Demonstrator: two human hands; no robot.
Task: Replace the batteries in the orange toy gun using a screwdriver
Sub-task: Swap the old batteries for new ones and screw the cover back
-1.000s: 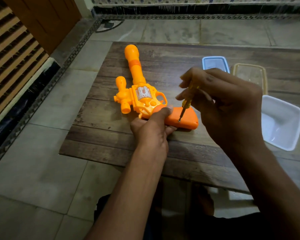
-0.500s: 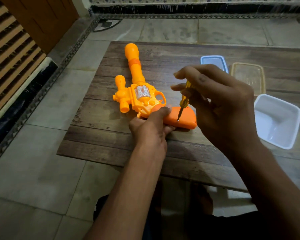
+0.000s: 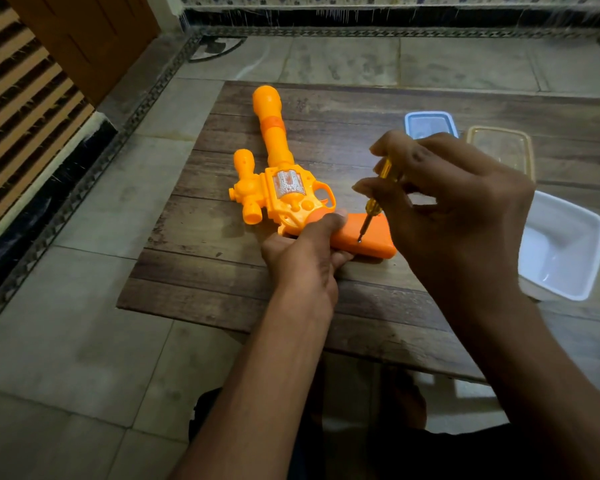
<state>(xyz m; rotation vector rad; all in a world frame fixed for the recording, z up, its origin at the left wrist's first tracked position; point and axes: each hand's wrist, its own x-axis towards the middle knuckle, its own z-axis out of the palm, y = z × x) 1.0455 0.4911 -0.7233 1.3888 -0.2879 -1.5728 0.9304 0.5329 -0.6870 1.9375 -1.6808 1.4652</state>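
The orange toy gun point(image 3: 284, 188) lies flat on a low wooden board point(image 3: 326, 299), barrel pointing away, darker orange grip toward the right. My left hand point(image 3: 305, 258) holds the gun where the body meets the grip, thumb across the top. My right hand point(image 3: 451, 209) pinches a small yellow-handled screwdriver point(image 3: 374, 206) between its fingertips. The tool stands nearly upright, its metal tip set on the grip's flat face. No batteries are visible.
A white tub point(image 3: 565, 247) stands at the board's right edge. Behind my right hand lie a blue-rimmed lid point(image 3: 430, 123) and an amber-rimmed clear lid point(image 3: 503, 147). Tiled floor surrounds the board; a slatted wooden panel point(image 3: 21, 109) runs along the left.
My right hand's fingers have shifted round the screwdriver handle, the tip staying on the grip. The left hand and gun have stayed put.
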